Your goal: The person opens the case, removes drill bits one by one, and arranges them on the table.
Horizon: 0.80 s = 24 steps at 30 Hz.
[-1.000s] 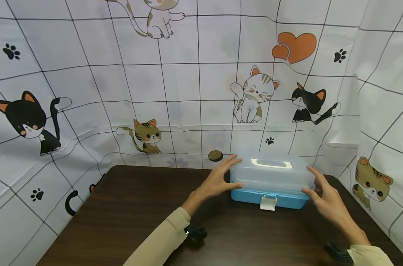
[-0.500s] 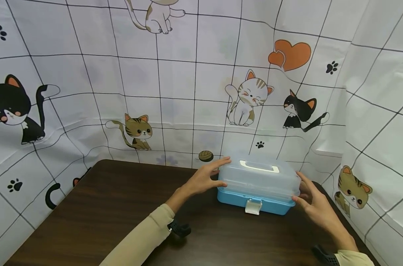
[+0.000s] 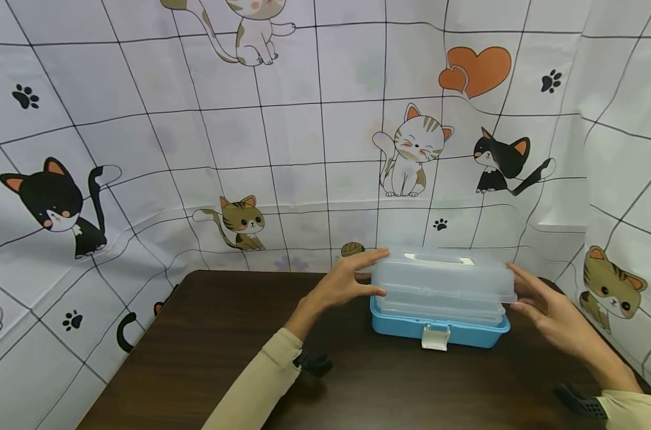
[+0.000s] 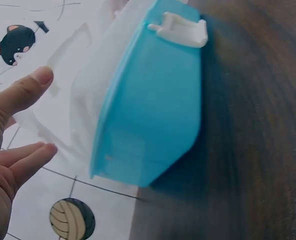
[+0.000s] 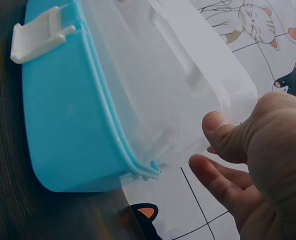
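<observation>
A storage box with a light blue base (image 3: 401,324) stands on the dark table, its white front latch (image 3: 435,338) hanging open. Its translucent lid (image 3: 444,280) is raised off the front rim, baring a clear inner tray (image 3: 438,309). My left hand (image 3: 343,282) holds the lid's left end, thumb in front and fingers behind. At the other end, my right hand (image 3: 553,313) grips the lid between thumb and fingers. The right wrist view shows the right thumb (image 5: 218,122) at the lid's corner, above the base's rim.
The dark wooden table (image 3: 368,388) extends to the left and in front of the box. A white cat-print sheet (image 3: 293,137) hangs close behind the table and along its right side. Dark straps with small devices (image 3: 313,364) sit at both wrists.
The lid has risen from the blue base at the front, with both hands moving along at its ends. The inner tray has come into view. The head view has shifted slightly.
</observation>
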Each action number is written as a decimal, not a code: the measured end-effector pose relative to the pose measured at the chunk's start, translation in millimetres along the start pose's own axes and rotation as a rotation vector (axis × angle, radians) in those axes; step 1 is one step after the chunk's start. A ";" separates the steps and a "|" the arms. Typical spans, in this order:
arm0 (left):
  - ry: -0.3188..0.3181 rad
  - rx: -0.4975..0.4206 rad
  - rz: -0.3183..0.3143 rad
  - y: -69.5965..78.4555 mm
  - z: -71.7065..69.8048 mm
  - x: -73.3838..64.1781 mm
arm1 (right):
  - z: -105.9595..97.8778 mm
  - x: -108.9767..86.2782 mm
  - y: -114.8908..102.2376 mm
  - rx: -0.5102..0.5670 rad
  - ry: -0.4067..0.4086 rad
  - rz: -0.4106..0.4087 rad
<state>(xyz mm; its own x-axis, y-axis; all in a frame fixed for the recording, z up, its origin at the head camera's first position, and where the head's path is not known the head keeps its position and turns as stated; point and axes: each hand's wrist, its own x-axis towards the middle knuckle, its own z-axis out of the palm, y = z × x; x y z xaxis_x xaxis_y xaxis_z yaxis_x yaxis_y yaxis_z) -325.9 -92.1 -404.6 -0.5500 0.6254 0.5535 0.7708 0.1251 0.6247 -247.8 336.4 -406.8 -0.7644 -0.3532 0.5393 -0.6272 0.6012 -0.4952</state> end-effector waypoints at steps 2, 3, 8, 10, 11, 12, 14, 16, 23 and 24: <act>0.001 0.013 -0.010 3.2 -4.0 0.5 | -2.1 2.1 -0.1 0.005 0.003 0.005; -0.001 0.011 -0.016 5.2 -6.0 0.4 | -2.7 2.6 -0.2 0.007 -0.001 0.006; -0.015 -0.012 -0.070 14.0 -15.3 -0.5 | -4.3 2.9 -1.5 0.011 -0.031 0.003; -0.018 -0.029 -0.092 18.1 -19.0 -0.8 | -4.3 3.5 -2.3 0.001 -0.041 -0.001; -0.021 -0.033 -0.098 19.9 -20.7 -0.8 | -4.3 3.9 -2.6 -0.004 -0.043 -0.004; -0.025 -0.040 -0.103 21.7 -22.5 -0.9 | -4.1 4.3 -3.1 -0.010 -0.045 -0.009; -0.029 -0.045 -0.110 24.3 -26.2 -1.4 | -3.2 5.5 -4.2 -0.023 -0.036 -0.016; -0.034 -0.043 -0.108 25.8 -30.1 -2.2 | -2.1 6.4 -5.0 -0.030 -0.024 -0.025; -0.058 -0.029 -0.122 31.2 -40.3 -5.9 | -0.6 7.3 -7.6 0.009 -0.008 -0.012; -0.064 -0.018 -0.121 32.2 -40.9 -6.2 | -1.6 7.1 -7.4 0.013 -0.020 -0.007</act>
<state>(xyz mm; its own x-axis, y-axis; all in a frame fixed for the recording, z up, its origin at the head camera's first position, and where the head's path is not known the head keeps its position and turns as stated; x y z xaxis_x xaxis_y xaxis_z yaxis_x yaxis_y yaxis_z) -310.7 -123.5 -365.4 -0.6168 0.6545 0.4373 0.6938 0.1897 0.6948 -248.4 330.6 -398.2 -0.7629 -0.3713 0.5292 -0.6340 0.5897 -0.5003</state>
